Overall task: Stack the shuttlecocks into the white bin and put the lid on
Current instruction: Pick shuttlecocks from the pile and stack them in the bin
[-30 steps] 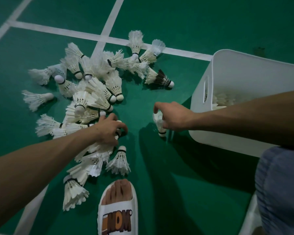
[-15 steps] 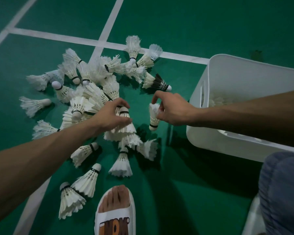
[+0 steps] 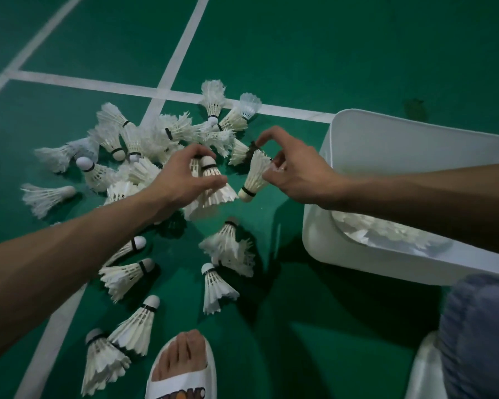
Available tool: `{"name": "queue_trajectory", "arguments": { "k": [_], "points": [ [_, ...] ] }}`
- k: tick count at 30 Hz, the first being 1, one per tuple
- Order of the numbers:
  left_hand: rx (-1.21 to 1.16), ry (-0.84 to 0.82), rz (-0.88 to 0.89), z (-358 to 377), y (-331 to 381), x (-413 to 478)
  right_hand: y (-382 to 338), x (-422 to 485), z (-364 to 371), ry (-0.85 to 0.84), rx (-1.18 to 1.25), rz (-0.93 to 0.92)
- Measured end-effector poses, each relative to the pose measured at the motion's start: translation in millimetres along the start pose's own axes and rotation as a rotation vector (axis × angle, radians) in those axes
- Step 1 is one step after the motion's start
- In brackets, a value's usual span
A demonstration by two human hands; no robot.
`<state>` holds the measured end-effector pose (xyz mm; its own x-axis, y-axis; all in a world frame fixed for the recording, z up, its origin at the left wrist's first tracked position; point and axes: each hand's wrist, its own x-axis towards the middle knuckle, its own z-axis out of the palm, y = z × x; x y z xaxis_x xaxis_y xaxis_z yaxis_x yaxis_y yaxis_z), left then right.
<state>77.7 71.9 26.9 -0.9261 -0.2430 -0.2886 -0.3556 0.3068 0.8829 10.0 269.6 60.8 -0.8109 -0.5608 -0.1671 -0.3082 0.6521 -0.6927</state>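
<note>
Two handfuls matter here. The left hand (image 3: 185, 175) curls its grip round a short stack of nested shuttlecocks (image 3: 211, 188), cork up and skirts fanned toward the near side, at the right edge of the pile (image 3: 133, 156). Just to its right, the right hand (image 3: 297, 175) holds a single shuttlecock (image 3: 255, 175), its grip pinching the feather rim between thumb and fingers, with the cork pointing down and to the near left. The two are close but apart.

The step looks like joining the single one to the stack. As I judge it, the cork should be lined up with the open skirt and slid straight along the axis. Coming in at an angle would likely bend or split the feathers. A light pinch is enough, since squeezing the rim would crush it.

The white bin (image 3: 357, 145) stands to the right, with a layer of shuttlecocks inside (image 3: 386, 231) showing below the right forearm. Many more lie loose on the green court floor (image 3: 314, 53), left and near, as far as a sandalled foot (image 3: 182, 367). I cannot pick out a lid for certain.
</note>
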Motion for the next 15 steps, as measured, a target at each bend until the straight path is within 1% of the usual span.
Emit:
{"name": "queue_trajectory", "arguments": {
  "k": [3,8,11,15],
  "points": [
    [-0.04,0.035,0.01,-3,11,-2,-1,-1,-13,0.045,0.083,0.022],
    [-0.027,-0.009,0.064,4,39,-14,5,-9,-35,0.135,0.205,0.062],
    [0.001,-0.05,0.111,14,64,-21,6,-22,-52,0.14,0.188,0.034],
    [-0.051,-0.116,0.18,35,99,-24,18,-44,-82,0.13,0.29,0.077]
  ]
}}
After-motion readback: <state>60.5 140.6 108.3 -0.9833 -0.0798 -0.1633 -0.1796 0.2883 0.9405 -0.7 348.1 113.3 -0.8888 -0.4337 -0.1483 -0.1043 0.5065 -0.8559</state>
